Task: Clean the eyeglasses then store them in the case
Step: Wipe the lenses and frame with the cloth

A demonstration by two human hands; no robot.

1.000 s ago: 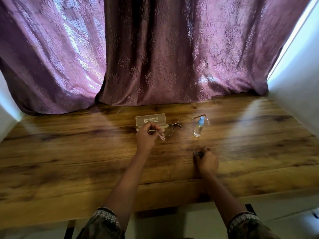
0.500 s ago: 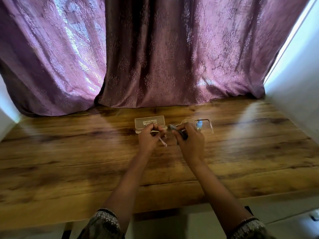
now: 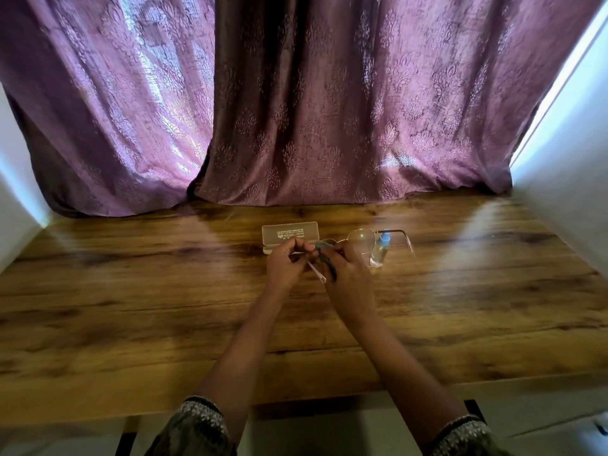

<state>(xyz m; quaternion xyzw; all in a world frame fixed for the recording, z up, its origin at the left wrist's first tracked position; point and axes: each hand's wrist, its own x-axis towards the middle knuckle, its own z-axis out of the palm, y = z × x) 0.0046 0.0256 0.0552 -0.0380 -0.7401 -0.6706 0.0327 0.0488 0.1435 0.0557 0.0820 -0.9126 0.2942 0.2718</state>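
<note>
Thin metal-framed eyeglasses (image 3: 363, 240) are held up over the wooden table (image 3: 131, 307), temples unfolded. My left hand (image 3: 287, 263) grips the frame at its left end, and that temple tip pokes out below my fingers. My right hand (image 3: 347, 273) pinches a dark cleaning cloth (image 3: 324, 253) against the left lens. The right lens and right temple stick out free to the right. A beige glasses case (image 3: 289, 236) lies closed on the table just behind my left hand.
A small clear spray bottle (image 3: 380, 250) with a blue cap stands right of my hands, under the free lens. Purple curtains (image 3: 296, 110) hang at the table's back edge. White walls close in both sides.
My right hand came up from the table with the cloth and joined my left hand at the glasses. The cloth now sits on the left lens. The glasses were lifted slightly.
</note>
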